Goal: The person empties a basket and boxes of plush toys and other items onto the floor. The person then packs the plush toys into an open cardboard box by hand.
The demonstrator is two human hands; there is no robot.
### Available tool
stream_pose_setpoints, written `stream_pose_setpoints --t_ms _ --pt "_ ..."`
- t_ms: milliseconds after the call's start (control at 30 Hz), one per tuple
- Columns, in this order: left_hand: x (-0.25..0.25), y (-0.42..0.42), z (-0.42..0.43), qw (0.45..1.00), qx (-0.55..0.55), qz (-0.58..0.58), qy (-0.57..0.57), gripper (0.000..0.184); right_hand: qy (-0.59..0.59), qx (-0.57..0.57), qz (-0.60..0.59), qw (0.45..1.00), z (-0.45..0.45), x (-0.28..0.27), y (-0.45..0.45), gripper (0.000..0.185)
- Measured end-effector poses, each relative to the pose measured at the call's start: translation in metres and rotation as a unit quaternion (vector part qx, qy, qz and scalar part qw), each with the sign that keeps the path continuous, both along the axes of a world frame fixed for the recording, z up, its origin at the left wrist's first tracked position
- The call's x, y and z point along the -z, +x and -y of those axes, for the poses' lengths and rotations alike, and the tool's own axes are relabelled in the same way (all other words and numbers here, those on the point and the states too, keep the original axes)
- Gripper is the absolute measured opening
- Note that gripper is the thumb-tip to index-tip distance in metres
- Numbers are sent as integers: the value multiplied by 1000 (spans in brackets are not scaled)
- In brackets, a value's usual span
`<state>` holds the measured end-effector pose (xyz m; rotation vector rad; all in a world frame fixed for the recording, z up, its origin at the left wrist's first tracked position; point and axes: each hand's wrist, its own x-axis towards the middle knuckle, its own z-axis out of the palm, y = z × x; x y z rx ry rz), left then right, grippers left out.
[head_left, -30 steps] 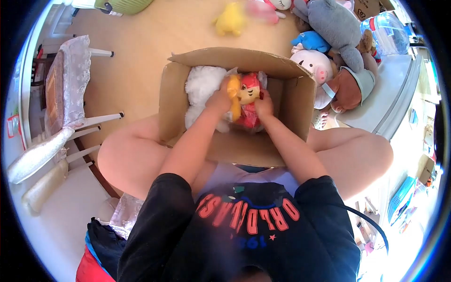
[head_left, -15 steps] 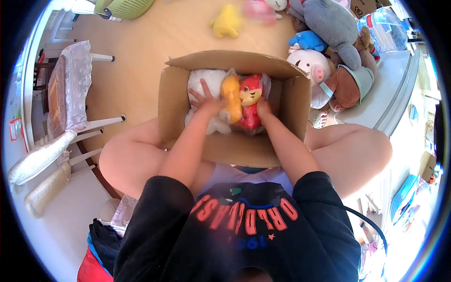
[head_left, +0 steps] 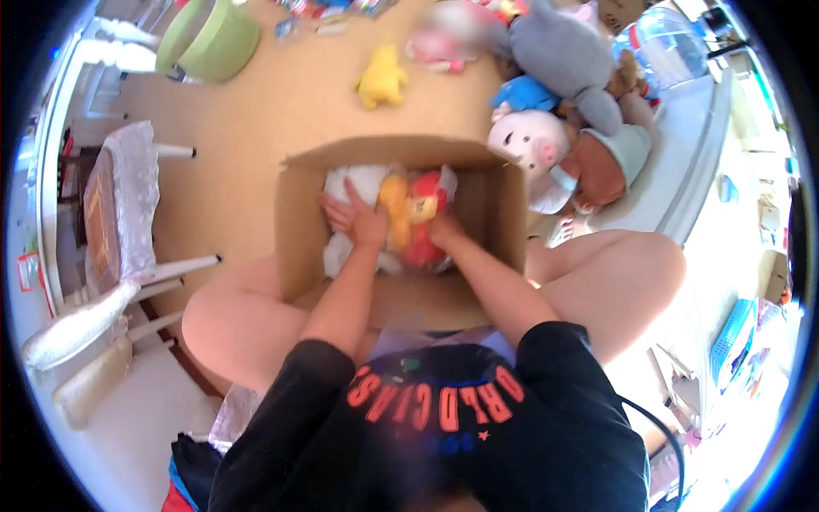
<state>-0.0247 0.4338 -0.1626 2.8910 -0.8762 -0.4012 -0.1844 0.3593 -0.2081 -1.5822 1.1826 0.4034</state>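
On the tan floor (head_left: 222, 171) in front of me, an open cardboard box (head_left: 409, 152) stands between the seated person's legs (head_left: 247, 316), its flaps raised. Beyond it on the far right, a large grey plush animal (head_left: 559, 51) lies heaped with a brown plush toy (head_left: 601, 162) in a pale garment and a pink-snouted pig plush (head_left: 529, 141); a green basket (head_left: 226, 43) stands at the far left. A small blue plush toy (head_left: 525, 92) is wedged beside the pig, and a yellow plush toy (head_left: 382, 78) sits alone on the floor past the box. Inside the box, fluffy white plush (head_left: 367, 179) fills the left part, an orange-yellow toy (head_left: 394, 209) lies right beside it, and next comes a red toy with a yellow face (head_left: 424, 200), partly in what looks like clear wrap. I'd judge the box partly filled: its left and middle are taken up, cardboard shows at the right end, and the others are all outside. The left hand (head_left: 354, 218) lies with fingers spread on the white plush; the right hand (head_left: 444, 229) is against the red toy's right side, though I can't tell whether it grips.
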Motion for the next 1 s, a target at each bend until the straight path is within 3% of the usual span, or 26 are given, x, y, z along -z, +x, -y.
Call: stream_pose_setpoints --t_ms 67,100,200,233,333,367,467,500,567,600,767,867,1000 --pt "2 -10 8 976 69 104 -177 95 -3 24 -55 998 -12 45 4 87" --pt "-20 -21 18 967 139 58 -205 86 1 33 -79 996 -19 62 8 85" --pt "-7 -40 31 958 256 -84 -103 90 -58 -89 -81 991 -19 63 15 68" --pt "21 -41 26 952 285 -108 -29 92 -71 -135 -82 985 -11 43 16 64" --pt "84 -46 3 889 396 221 67 96 -125 -329 -89 932 22 -47 16 54" --pt "90 -43 5 891 409 196 31 103 -145 -392 -85 904 36 -81 15 51" --pt "57 -45 20 918 394 9 50 99 -195 -504 -56 839 78 -165 15 43" --pt "54 -47 25 918 393 -21 55 111 -206 -509 -36 835 94 -182 16 41" --pt "37 -53 45 905 381 -67 174 112 -219 -493 14 842 126 -204 16 37" --pt "26 -57 53 893 373 -90 234 112 -213 -455 40 864 139 -206 19 26" --pt "26 -61 70 930 297 -56 207 112 -153 -296 266 904 170 -209 30 23" --pt "34 -47 67 949 263 -28 174 114 -161 -289 354 875 186 -211 44 25" --pt "39 -34 75 962 246 -10 120 119 -353 -259 266 859 232 -233 55 18"
